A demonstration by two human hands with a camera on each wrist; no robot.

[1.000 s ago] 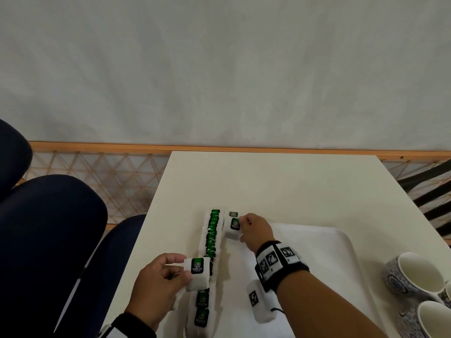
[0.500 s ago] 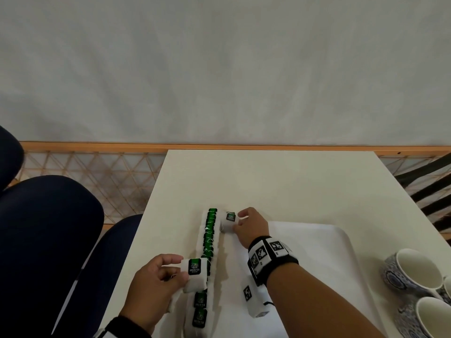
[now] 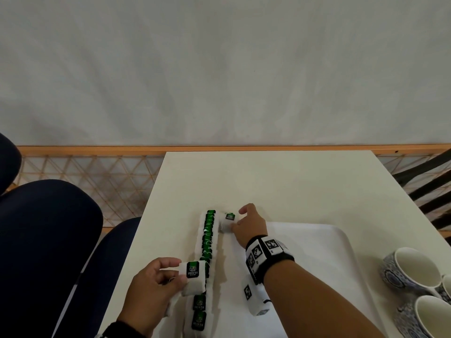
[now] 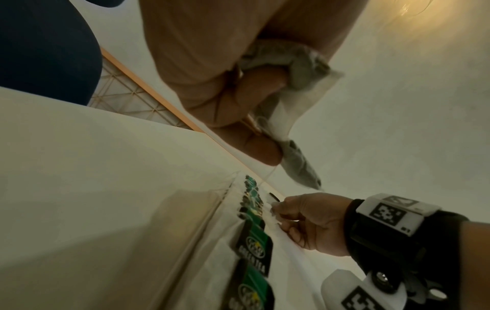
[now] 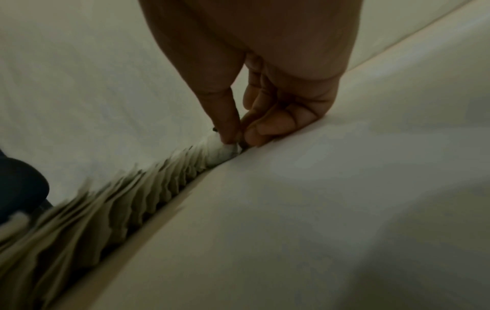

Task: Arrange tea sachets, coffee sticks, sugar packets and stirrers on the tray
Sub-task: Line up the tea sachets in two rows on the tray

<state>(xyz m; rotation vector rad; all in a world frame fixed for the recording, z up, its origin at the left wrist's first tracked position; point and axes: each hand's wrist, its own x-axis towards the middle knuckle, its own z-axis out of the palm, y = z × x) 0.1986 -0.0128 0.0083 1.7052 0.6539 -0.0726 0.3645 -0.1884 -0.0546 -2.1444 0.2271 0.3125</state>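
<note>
A long row of green-tagged tea sachets (image 3: 208,240) lies along the left rim of the white tray (image 3: 317,242). At the row's far end my right hand (image 3: 246,224) pinches one tea sachet (image 3: 227,222) between thumb and fingertips, low on the tray; the right wrist view shows that sachet (image 5: 225,150) beside the ruffled row (image 5: 132,197). My left hand (image 3: 156,286) holds a small stack of tea sachets (image 3: 194,279) above the row's near end, the sachets (image 4: 289,88) bunched in its curled fingers.
Patterned cups (image 3: 412,272) stand at the tray's right, near the table's right edge. Dark blue chair backs (image 3: 48,240) stand left of the white table (image 3: 268,181). A wooden rail with netting (image 3: 97,172) runs behind.
My right hand has carried its sachet a little farther along to the row's far end and lowered it. The left hand keeps its stack in about the same place.
</note>
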